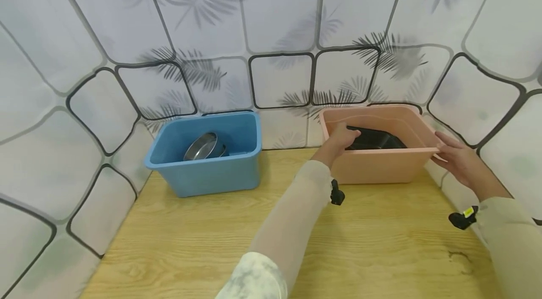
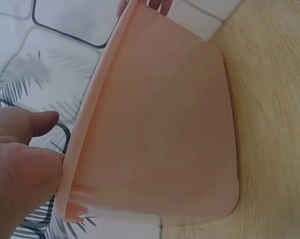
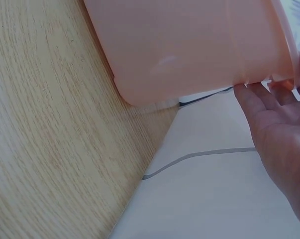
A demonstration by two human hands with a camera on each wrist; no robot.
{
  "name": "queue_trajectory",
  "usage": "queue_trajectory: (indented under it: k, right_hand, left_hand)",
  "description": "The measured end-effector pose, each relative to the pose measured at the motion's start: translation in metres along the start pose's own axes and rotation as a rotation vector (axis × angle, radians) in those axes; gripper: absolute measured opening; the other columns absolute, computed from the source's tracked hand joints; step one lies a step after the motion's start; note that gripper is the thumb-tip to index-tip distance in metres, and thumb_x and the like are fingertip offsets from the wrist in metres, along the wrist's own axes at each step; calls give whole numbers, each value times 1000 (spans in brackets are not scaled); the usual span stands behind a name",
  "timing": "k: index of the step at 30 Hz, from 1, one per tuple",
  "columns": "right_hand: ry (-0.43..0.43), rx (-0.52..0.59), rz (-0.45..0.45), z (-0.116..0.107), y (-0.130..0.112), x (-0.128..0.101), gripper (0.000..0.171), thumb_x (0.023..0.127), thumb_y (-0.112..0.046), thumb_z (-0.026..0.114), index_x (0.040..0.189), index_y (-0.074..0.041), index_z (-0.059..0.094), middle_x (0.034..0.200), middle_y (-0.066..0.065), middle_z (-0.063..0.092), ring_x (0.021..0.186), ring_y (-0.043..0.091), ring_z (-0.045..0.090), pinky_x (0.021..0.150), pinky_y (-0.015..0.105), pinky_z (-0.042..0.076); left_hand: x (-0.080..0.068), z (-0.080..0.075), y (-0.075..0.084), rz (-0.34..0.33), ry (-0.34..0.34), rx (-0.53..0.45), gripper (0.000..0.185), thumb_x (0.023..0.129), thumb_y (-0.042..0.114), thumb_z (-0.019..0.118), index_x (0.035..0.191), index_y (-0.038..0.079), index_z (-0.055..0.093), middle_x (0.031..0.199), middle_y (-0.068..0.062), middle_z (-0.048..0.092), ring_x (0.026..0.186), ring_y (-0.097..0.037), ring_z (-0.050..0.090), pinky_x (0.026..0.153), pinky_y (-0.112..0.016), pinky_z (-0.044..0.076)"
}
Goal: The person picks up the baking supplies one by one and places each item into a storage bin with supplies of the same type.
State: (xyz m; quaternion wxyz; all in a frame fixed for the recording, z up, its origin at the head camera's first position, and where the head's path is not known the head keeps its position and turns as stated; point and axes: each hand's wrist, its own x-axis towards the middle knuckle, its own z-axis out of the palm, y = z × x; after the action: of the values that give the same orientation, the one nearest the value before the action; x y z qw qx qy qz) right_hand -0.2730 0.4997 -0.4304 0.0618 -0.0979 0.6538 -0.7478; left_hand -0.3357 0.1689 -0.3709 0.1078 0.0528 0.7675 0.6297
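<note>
A pink plastic bin [image 1: 372, 167] stands on the table at the right, near the back wall. My left hand [image 1: 338, 140] grips it at the left front corner, its thumb over the inside; its other fingers are mostly hidden. At the opposite end my right hand [image 1: 459, 160] holds the right rim, fingers under the lip in the right wrist view. Inside the bin lies a black tray-like thing [image 1: 374, 139], partly covered by the front wall. The left wrist view shows the bin's front wall [image 2: 159, 114] and the left thumb [image 2: 44, 122] above the rim.
A blue plastic bin [image 1: 216, 174] stands at the left with a round metal pan or bowl [image 1: 202, 146] tilted inside it. The wooden table [image 1: 190, 242] stretches in front of both bins. Patterned white walls [image 1: 279, 80] enclose the back and sides.
</note>
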Motion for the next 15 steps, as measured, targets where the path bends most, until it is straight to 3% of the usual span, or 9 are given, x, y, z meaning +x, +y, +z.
queue_trajectory:
  k: [5, 10, 15]
  right_hand:
    - [14, 49, 5, -2, 0, -1, 70, 110, -12, 36, 161, -19, -12, 161, -1, -31, 110, -14, 56, 89, 10, 52]
    - [27, 82, -8, 1, 1, -2, 69, 110, -9, 36, 161, -22, -8, 161, -2, -31, 106, -13, 58, 89, 11, 51]
    - [45, 51, 10, 8, -2, -1, 70, 110, -12, 38, 161, -22, -8, 163, -5, -27, 113, -14, 54, 90, 9, 50]
  left_hand:
    - [-5, 1, 2, 37, 2, -18, 56, 101, 14, 61, 153, 9, 41, 153, -10, 47, 137, -27, 51, 107, -43, 50]
    - [-9, -5, 1, 50, 8, -98, 66, 101, 14, 62, 159, 10, 31, 160, -10, 39, 142, -28, 45, 111, -45, 46]
    - [-9, -14, -1, 71, 7, -131, 69, 100, 19, 64, 160, 16, 30, 164, -8, 33, 145, -27, 40, 115, -45, 42]
